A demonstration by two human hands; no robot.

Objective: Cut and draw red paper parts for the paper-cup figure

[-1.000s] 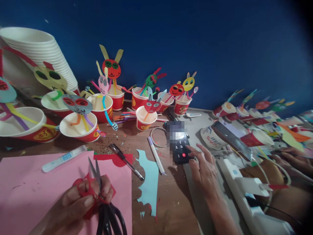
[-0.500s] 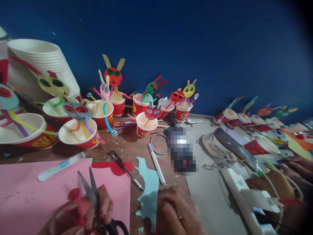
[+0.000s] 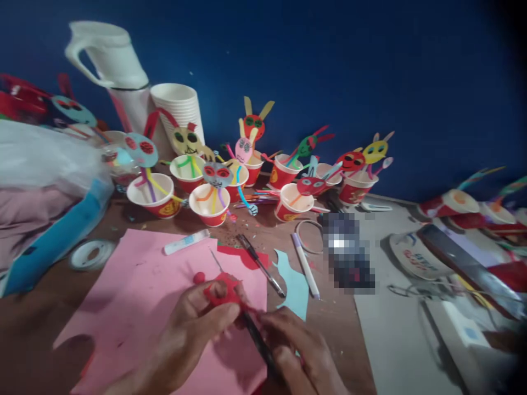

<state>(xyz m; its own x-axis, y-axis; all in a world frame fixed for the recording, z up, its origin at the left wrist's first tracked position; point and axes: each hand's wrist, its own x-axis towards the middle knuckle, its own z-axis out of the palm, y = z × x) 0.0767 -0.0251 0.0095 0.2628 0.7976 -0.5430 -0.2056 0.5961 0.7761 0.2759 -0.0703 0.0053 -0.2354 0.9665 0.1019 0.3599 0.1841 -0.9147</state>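
Observation:
My left hand (image 3: pixel 193 318) is closed on a crumpled red paper piece (image 3: pixel 223 291), with a small round red end sticking out past the fingertips. Scissors (image 3: pixel 257 337) lie along the same hand, their thin blade pointing up and away and the dark handle running down between my hands. My right hand (image 3: pixel 300 343) has bent fingers at the right end of the red paper, pinching it beside the handle; its fingertips are blurred. Below both hands is a pink paper sheet (image 3: pixel 152 274). On it lies a glue tube (image 3: pixel 186 242).
A black pen (image 3: pixel 263 269), light-blue paper scrap (image 3: pixel 291 285) and white marker (image 3: pixel 305 267) lie ahead. Behind stand several red paper cups (image 3: pixel 156 206) with paper faces. A tape roll (image 3: pixel 91 254) and white jug (image 3: pixel 109 55) are left; a pixelated dark object (image 3: pixel 349 258) is right.
The view has swung left, bringing the jug and tape roll in. My right hand has come over to the red paper and scissors in my left. The scissors are now seen nearly edge-on.

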